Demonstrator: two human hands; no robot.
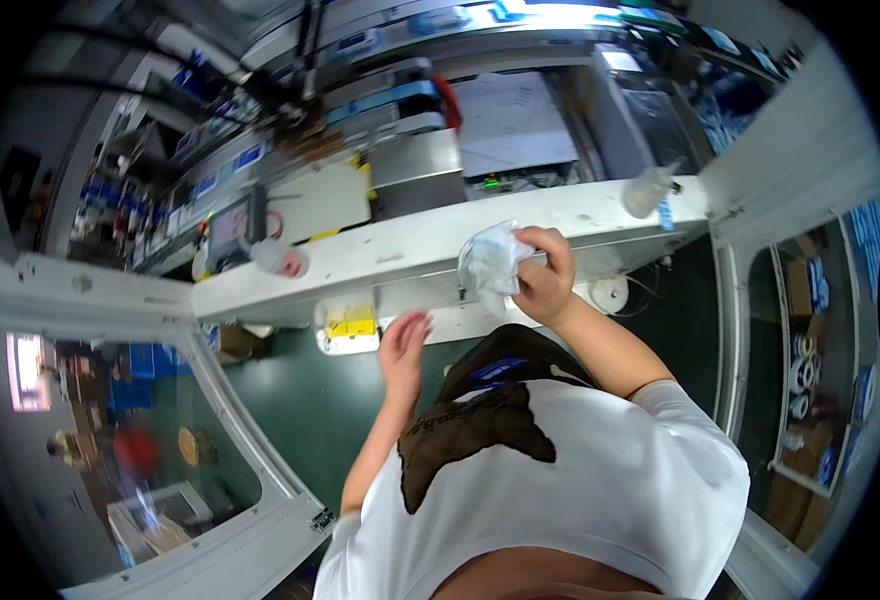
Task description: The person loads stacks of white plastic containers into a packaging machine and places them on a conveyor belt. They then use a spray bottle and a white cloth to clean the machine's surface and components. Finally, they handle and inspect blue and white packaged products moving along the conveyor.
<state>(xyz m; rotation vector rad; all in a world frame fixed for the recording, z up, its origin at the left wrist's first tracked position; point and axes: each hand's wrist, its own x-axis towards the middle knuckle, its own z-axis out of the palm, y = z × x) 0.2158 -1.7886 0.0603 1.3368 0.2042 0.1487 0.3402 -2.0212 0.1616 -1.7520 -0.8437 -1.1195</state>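
My right hand point(548, 277) is closed on a crumpled white cloth point(492, 262), holding it at the front edge of a white machine ledge point(390, 252). The cloth is thin and loosely bunched, with faint bluish patches. To the left and lower, my left hand point(404, 348) hangs in the air with its fingers stretched out and nothing in it. Nearest to that hand is a white tray point(332, 345) with a yellow item point(351, 321) in it, on a level below the ledge.
A translucent squeeze bottle point(645, 193) stands on the ledge's right end. A clear container point(280, 259) lies toward its left end. Beyond are a metal box point(417, 172) and a flat white panel point(513, 122). Open framed doors point(250, 440) flank me. A white roll point(609, 293) sits below.
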